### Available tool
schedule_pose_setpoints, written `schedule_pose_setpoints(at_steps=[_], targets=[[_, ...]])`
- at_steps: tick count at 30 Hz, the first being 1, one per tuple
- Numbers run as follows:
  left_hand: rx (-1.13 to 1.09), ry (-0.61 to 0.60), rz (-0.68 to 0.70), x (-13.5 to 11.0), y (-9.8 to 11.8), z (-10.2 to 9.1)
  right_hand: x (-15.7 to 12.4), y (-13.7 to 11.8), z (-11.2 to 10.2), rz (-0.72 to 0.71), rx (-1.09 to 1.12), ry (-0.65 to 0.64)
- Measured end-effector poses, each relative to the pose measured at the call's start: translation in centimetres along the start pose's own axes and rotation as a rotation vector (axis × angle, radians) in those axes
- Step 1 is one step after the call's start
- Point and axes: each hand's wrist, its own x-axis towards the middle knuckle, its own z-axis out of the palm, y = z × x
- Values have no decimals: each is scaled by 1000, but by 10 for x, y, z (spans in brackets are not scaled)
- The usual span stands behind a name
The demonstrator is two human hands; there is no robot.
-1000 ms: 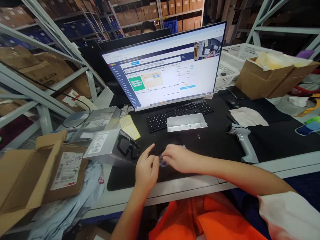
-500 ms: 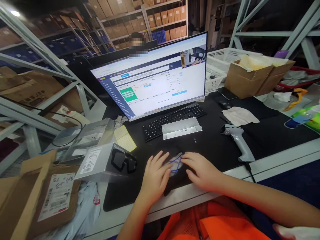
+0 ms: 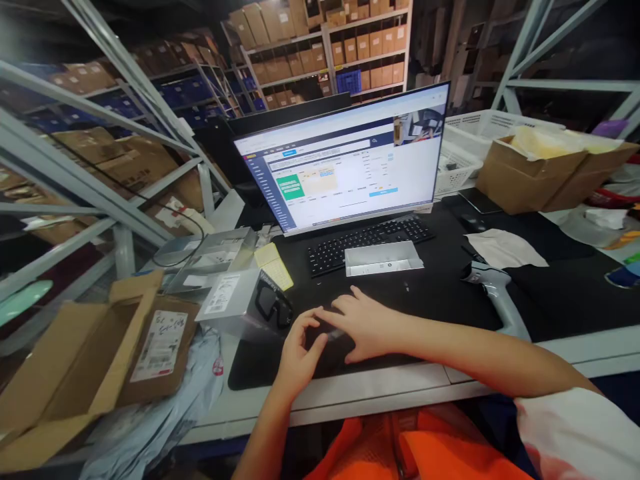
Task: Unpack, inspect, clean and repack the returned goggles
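The pale grey table (image 3: 415, 385) ended in a straight front edge just on the person's side of both hands. A matte black desk mat (image 3: 440, 307) stretched from the right hand (image 3: 367, 325) toward a grey, pistol-shaped scanner (image 3: 500, 297), well to its right. Beyond the hands, the mat ran up to a black keyboard (image 3: 325, 260) and a shallow, silvery-white open box (image 3: 384, 260) overlapping its near side. Room was tighter leftward, where a translucent plastic box printed with black goggles (image 3: 245, 303) stood near the left hand (image 3: 299, 350).

Half a second earlier, the hands had been spread farther apart, with blue lines showing on the piece between them; now the fingers had drawn together and the right hand reached across toward the left fingertips.

That small, clear-looking piece (image 3: 336, 334) was low between the two hands, faint and partly hidden beneath the right fingers. The left hand was half curled, its thumb apart from its fingers; the right had its fingers extended and thumb spread. Whether either gripped the piece could not be told.
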Motion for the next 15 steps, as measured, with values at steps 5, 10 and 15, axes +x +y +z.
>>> schedule_pose_setpoints(at_steps=[5, 10, 15], targets=[[-76, -113, -203, -17, -6, -18, -13, 12, -22, 21, 117, 44], [38, -193, -225, -10, 9, 0, -49, 22, -30, 125, 182, 115], [165, -244, 33, 3, 26, 17, -76, 30, -21, 211, 173, 141]])
